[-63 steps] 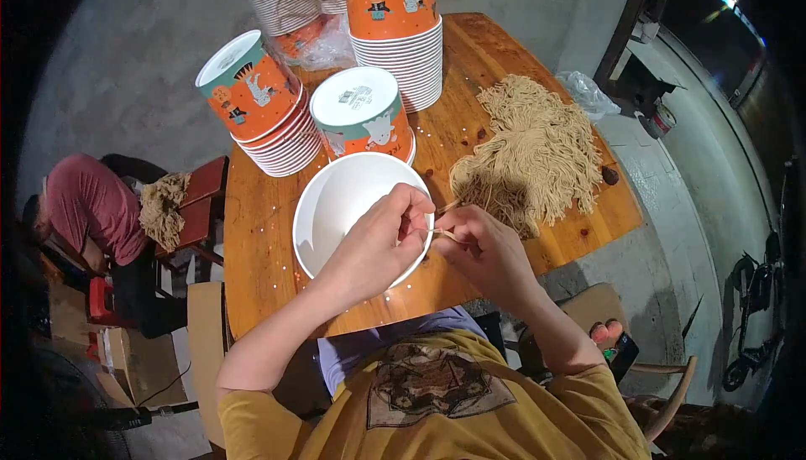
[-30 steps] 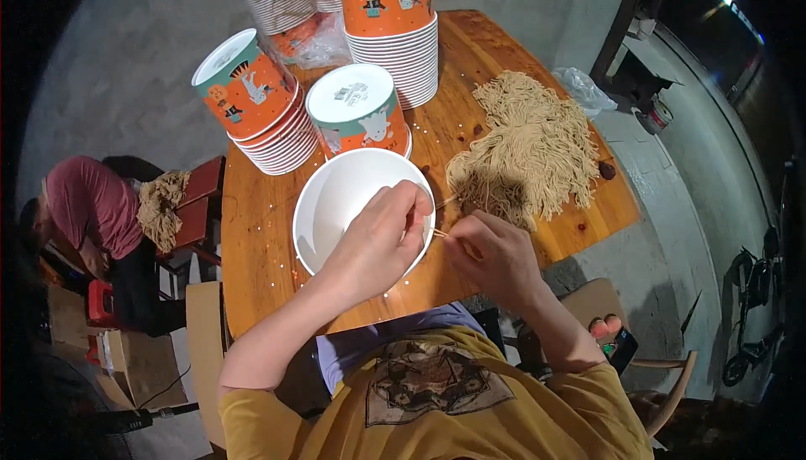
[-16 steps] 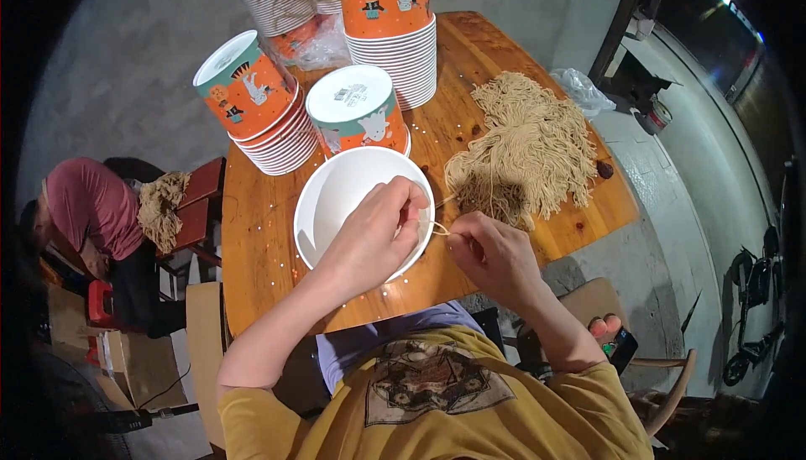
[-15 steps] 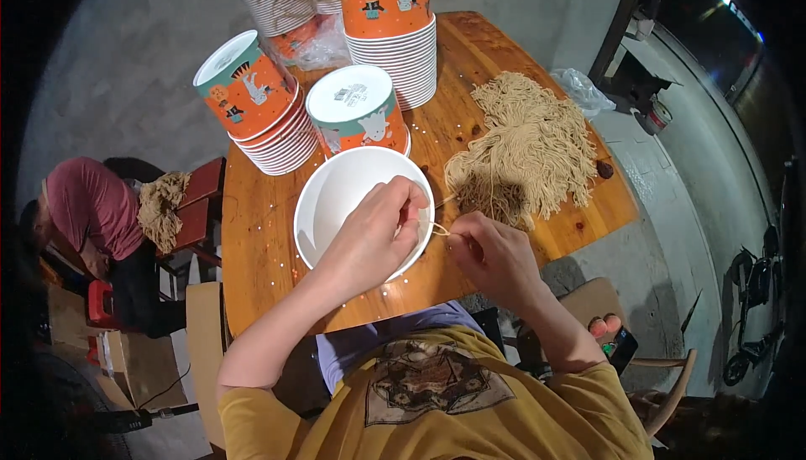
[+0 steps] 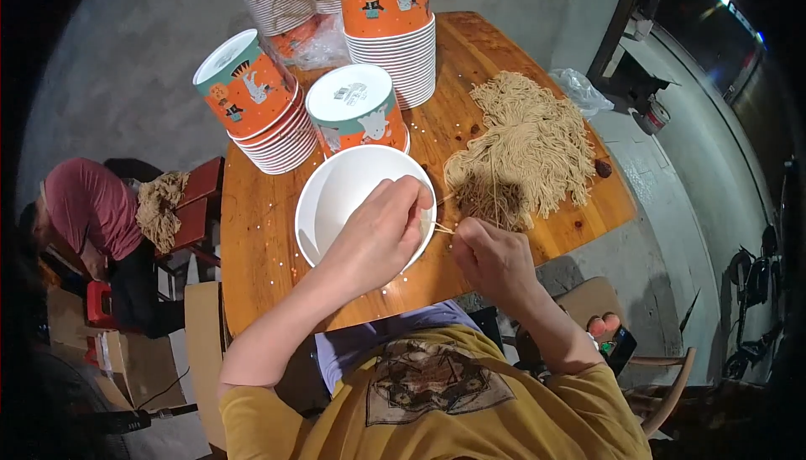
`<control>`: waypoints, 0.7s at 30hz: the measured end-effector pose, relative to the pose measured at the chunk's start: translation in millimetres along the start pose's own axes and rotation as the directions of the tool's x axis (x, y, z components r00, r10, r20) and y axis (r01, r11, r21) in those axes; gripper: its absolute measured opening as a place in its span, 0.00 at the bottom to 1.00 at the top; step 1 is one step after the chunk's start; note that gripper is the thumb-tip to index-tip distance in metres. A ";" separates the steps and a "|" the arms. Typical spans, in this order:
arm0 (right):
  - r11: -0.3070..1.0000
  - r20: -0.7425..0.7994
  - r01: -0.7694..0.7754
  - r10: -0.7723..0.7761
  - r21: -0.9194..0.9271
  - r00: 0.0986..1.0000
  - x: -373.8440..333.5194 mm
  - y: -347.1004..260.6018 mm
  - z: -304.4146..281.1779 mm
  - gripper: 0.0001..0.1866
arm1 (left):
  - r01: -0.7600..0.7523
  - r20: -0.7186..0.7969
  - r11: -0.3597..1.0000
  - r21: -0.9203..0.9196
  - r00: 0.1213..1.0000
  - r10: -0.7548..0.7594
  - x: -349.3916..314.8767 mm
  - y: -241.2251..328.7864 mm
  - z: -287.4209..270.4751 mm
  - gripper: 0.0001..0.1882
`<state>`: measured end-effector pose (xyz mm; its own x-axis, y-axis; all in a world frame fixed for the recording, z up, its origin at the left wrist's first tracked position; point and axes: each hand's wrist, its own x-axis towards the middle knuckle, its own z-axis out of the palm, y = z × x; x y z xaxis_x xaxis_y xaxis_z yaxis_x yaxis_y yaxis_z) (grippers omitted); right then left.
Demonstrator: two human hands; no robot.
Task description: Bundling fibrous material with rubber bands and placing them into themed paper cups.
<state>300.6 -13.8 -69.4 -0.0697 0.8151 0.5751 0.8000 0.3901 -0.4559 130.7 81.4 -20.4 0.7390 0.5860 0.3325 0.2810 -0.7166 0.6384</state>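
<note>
A wooden table [image 5: 470,44] fills the middle of the view, seen from above by the person working at it. Across its right half spreads a shaggy pile of tan cords [image 5: 537,149]. Toward the far left, printed orange and green tubs are nested upside down: a tall stack [image 5: 392,65], a leaning stack [image 5: 252,99] to its left, and a low stack [image 5: 357,112] nearer the person. Just in front of the low stack, a white tub [image 5: 327,191] sits mouth up. The left hand [image 5: 378,229] is over that mouth; the right hand [image 5: 495,254] is beyond the tub's rim to the right, above the table. Between them, by that rim, runs a thin pale strand [image 5: 443,228], gripped by both hands

The strand could slip out of a pinch, or snap, if the hands pull apart too sharply. It might also snag on the loose cords close by, and a sudden jerk of the left arm could knock the tub

Both forearms angle inward from the lower edge. The left hand's back faces up, its fingers curled toward the thumb, the tips partly hidden; the right hand is closed into a loose fist, thumb side toward the strand
</note>
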 end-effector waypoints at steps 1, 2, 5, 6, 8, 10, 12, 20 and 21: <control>1.000 0.010 -0.023 0.023 0.010 1.000 -1.6 -0.3 -0.4 0.10 | -0.005 0.003 1.000 0.018 1.000 0.005 0.5 0.0 0.6 0.06; 0.999 0.021 -0.046 0.046 0.020 0.999 -2.8 -0.8 -0.8 0.09 | -0.010 0.006 0.999 0.035 1.000 0.010 0.6 -0.1 0.9 0.06; 0.977 0.048 -0.174 0.169 0.127 0.984 -2.1 -6.0 -6.2 0.06 | 0.022 0.009 0.999 0.024 1.000 -0.022 -0.8 -4.0 -0.8 0.08; 0.977 0.048 -0.173 0.168 0.126 0.985 -0.3 -6.5 -8.6 0.06 | 0.022 0.008 0.999 0.024 1.000 -0.022 -2.1 -2.5 -3.3 0.08; 0.951 0.068 -0.183 0.171 0.249 0.983 5.9 -6.4 -15.7 0.06 | 0.132 0.057 0.991 -0.017 0.990 -0.131 -6.9 6.0 -11.2 0.12; 0.945 0.093 -0.217 0.199 0.246 0.976 14.0 -8.6 -25.1 0.07 | 0.117 0.077 0.993 0.035 0.990 -0.119 -15.5 13.8 -16.7 0.16; 0.945 0.122 -0.184 0.156 0.270 0.980 23.8 -9.5 -33.8 0.06 | 0.102 0.149 0.981 0.162 0.981 -0.127 -24.0 21.0 -19.5 0.16; 0.987 0.212 0.025 -0.059 0.159 0.975 55.8 -8.9 -43.1 0.02 | -0.056 0.034 0.909 0.413 0.998 0.046 -50.7 15.8 -27.1 0.09; 0.987 0.211 0.028 -0.061 0.159 0.976 55.8 -8.9 -39.2 0.02 | -0.057 0.033 0.908 0.415 0.998 0.047 -52.6 14.0 -28.2 0.09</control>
<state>313.0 11.5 -6.6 -0.2423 0.8616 0.4459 0.6930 0.4754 -0.5419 78.5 51.1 -9.3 0.7710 0.5389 0.3394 0.4675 -0.8408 0.2729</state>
